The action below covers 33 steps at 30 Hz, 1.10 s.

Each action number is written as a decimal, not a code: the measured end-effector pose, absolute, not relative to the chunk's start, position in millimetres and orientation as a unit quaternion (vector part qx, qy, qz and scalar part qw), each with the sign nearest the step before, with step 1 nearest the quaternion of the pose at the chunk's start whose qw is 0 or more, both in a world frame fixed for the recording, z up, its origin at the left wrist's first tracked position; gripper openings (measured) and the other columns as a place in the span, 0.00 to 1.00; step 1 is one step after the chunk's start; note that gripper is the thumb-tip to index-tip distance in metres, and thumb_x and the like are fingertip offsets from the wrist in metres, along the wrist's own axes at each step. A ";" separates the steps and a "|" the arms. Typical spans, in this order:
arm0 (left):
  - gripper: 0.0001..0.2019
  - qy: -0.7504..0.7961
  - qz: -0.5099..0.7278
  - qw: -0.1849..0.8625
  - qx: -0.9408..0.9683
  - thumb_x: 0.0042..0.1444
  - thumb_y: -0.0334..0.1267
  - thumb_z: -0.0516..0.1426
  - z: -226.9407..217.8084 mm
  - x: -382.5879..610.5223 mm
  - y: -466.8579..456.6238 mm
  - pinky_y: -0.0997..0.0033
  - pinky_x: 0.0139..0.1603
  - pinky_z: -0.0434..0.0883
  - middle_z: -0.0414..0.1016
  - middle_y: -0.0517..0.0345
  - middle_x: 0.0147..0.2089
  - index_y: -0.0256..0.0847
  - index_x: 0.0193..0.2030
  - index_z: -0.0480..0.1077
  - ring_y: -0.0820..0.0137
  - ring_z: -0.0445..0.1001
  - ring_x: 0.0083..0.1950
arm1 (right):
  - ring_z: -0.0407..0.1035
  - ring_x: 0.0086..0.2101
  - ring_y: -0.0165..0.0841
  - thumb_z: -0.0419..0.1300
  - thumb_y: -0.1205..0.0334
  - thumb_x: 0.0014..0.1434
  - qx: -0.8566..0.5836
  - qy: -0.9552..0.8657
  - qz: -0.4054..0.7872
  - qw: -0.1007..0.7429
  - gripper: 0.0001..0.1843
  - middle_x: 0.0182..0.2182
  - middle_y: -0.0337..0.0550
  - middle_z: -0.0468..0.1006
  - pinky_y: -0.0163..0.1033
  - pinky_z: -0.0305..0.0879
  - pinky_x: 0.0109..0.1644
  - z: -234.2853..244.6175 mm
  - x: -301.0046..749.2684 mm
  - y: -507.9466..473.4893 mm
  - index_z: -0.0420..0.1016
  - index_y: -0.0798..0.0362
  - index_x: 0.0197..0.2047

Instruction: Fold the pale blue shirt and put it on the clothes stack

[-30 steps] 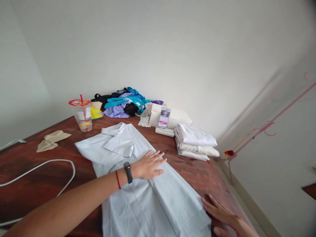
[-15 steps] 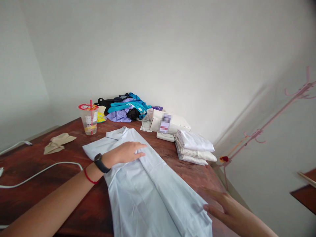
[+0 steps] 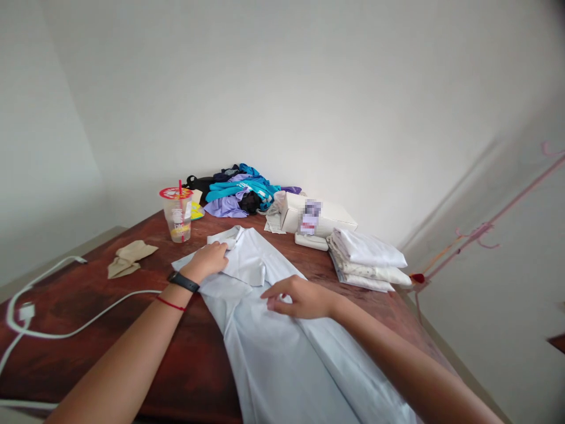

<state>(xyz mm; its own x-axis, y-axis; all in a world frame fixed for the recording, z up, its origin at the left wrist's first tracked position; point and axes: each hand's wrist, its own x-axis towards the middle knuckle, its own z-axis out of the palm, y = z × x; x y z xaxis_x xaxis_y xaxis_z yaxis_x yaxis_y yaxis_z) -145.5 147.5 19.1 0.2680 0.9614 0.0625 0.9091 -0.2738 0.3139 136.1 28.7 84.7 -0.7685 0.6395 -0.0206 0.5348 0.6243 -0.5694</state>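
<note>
A pale, light-blue or white collared shirt [image 3: 273, 347] lies lengthwise on the table, its collar [image 3: 227, 237] at the far end. My left hand [image 3: 210, 260], with a dark wristband and a red string on the wrist, is closed on the shirt's fabric just below the collar. A sleeve or front panel is folded over the upper part of the shirt. Over the shirt's middle, my right hand [image 3: 304, 297] has its fingers loosely bent and apart, close to or touching the cloth. The undersides of the fingertips are hidden.
The brown table [image 3: 176, 365] holds a plastic cup with a straw [image 3: 177, 215], a crumpled brown napkin [image 3: 131, 257] and a white cable [image 3: 110, 306]. Further back are a heap of clothes [image 3: 241, 191] and a white box [image 3: 331, 217]. Folded white cloths [image 3: 368, 259] are stacked at right, near a pink stand [image 3: 512, 212].
My right hand has moved left and inward from the shirt's right edge to its middle. My left hand has moved toward the collar and closed on the fabric. The view has turned slightly left.
</note>
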 end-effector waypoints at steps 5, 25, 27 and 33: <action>0.21 0.599 0.111 0.162 0.777 0.59 0.47 0.56 19.0 -152.0 161.1 0.62 0.52 0.71 0.81 0.41 0.52 0.37 0.54 0.74 0.51 0.79 0.53 | 0.71 0.31 0.31 0.60 0.57 0.63 -0.380 -0.801 0.371 0.277 0.13 0.31 0.43 0.81 0.35 0.64 0.36 30.7 127.4 72.8 0.82 0.56 0.42; 0.23 0.397 0.203 0.620 0.646 0.51 0.45 0.70 64.9 -200.6 140.2 0.76 0.33 0.70 0.76 0.58 0.37 0.45 0.54 0.74 0.70 0.75 0.34 | 0.67 0.25 0.28 0.65 0.51 0.54 -0.374 -0.578 0.576 0.441 0.15 0.25 0.41 0.77 0.32 0.58 0.28 -11.6 142.2 90.8 0.78 0.57 0.34; 0.21 0.355 0.230 0.622 0.659 0.50 0.46 0.71 63.8 -208.7 140.3 0.78 0.32 0.68 0.73 0.59 0.35 0.43 0.49 0.75 0.72 0.72 0.32 | 0.68 0.25 0.28 0.65 0.51 0.54 -0.381 -0.584 0.571 0.432 0.15 0.26 0.41 0.77 0.32 0.59 0.28 -10.9 141.9 90.8 0.78 0.56 0.34; 0.17 0.220 0.310 0.642 0.666 0.50 0.46 0.70 58.6 -221.2 140.4 0.75 0.33 0.67 0.66 0.63 0.29 0.47 0.43 0.73 0.71 0.70 0.31 | 0.68 0.26 0.29 0.64 0.52 0.56 -0.390 -0.597 0.557 0.426 0.14 0.26 0.41 0.77 0.33 0.60 0.29 -12.2 139.3 90.0 0.77 0.56 0.34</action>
